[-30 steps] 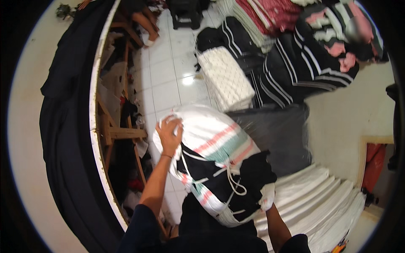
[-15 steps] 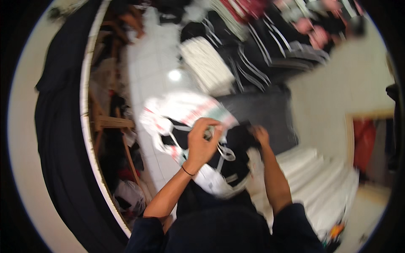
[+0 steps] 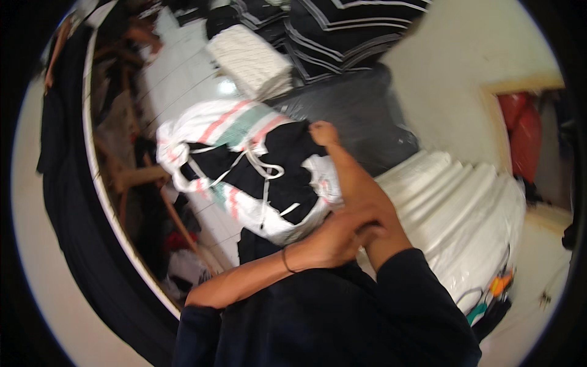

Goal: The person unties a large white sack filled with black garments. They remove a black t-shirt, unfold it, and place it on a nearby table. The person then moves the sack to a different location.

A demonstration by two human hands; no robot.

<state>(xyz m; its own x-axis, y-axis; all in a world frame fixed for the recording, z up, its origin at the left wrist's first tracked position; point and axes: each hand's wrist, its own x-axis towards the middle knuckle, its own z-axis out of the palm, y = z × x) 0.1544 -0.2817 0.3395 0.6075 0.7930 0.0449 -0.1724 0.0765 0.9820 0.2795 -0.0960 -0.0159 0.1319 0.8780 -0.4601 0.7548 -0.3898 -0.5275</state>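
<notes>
A white woven sack (image 3: 208, 119) with red and green stripes lies in front of me, its opening laced with white cord (image 3: 257, 164). Black cloth (image 3: 287, 147) fills the opening and bulges out at the right. At the far right edge of that cloth, my right hand (image 3: 324, 133) is closed on it. My left hand (image 3: 345, 241) crosses my body and lies against my right forearm near the elbow, fingers curled round it and slightly blurred. A dark band circles the left wrist.
Behind the sack stand a stack of white folded cloth (image 3: 251, 61), a black plastic-wrapped bundle (image 3: 354, 116) and black striped cloth (image 3: 342, 30). White wrapped rolls (image 3: 452, 214) lie at right. A long ledge draped in black cloth (image 3: 79, 214) runs along the left, beside a wooden frame (image 3: 137, 177).
My left hand has left the space over the sack and moved right and nearer, onto my right forearm. My right hand has shifted left and farther away. The view has turned.
</notes>
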